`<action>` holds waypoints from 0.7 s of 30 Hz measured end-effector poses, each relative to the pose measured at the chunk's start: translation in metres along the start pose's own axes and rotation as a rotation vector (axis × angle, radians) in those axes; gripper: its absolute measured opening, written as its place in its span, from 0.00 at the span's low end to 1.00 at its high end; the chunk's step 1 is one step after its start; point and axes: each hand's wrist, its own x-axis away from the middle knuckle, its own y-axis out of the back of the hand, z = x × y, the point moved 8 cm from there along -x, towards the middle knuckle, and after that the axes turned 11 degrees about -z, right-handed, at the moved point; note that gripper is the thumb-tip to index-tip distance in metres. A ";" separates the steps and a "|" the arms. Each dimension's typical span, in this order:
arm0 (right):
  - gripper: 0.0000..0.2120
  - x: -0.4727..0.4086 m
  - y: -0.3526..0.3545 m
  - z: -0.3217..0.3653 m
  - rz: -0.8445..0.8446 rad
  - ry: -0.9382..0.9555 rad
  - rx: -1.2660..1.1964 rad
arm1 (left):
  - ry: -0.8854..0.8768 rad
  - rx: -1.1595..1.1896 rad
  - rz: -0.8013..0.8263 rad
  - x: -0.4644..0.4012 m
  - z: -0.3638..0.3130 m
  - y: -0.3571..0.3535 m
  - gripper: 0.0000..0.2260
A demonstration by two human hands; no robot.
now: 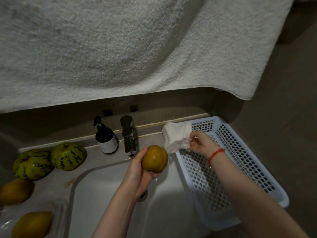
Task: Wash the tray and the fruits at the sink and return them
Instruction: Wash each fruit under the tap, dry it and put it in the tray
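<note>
Left hand: the left hand (137, 170) reaches up over the sink, its fingers (155, 176) curled under and round an orange-brown fruit (154, 158), thumb along the fruit's left side.
Held fruit: it is lifted above the back rim of the basin, just in front of the tap.
Right hand: the right hand (199, 143) has a red string bracelet (215, 154) at the wrist; its fingertips pinch a crumpled white cloth (176, 136).
Cloth: it drapes over the near-left corner of the white perforated tray (240, 162).
Tray: it lies on the desk right of the sink, its long side running toward the viewer, the near end tipped past the desk edge.
Sink: a pale basin (109, 194) set into the desk, drain partly hidden by the left forearm.
Tap: a chrome tap (128, 134) stands at the back rim; whether water runs cannot be told.
Bottle: a dark pump bottle (106, 136) with a pale label stands just left of the tap.
Other fruit: two green striped melons (49, 160) sit side by side on the desk left of the sink; nearer the viewer lie two yellow-orange fruits (22, 206).
Desk: a grey-beige surface (96, 157), dimly lit, meeting a wall of like tone.
Room: a large white towel (137, 48) hangs overhead, filling the upper half of the view.
</note>
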 end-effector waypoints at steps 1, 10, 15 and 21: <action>0.12 -0.002 0.002 0.005 0.009 0.040 0.045 | 0.007 0.001 -0.006 -0.001 0.001 0.001 0.15; 0.19 -0.019 0.000 0.019 0.023 0.608 0.729 | 0.034 0.008 -0.027 0.002 0.005 0.004 0.05; 0.25 -0.016 0.009 0.022 -0.255 0.745 0.859 | 0.071 0.034 -0.032 0.008 0.005 0.005 0.05; 0.12 0.099 -0.031 0.029 -0.074 1.094 0.541 | 0.105 0.067 0.030 0.021 0.003 0.012 0.14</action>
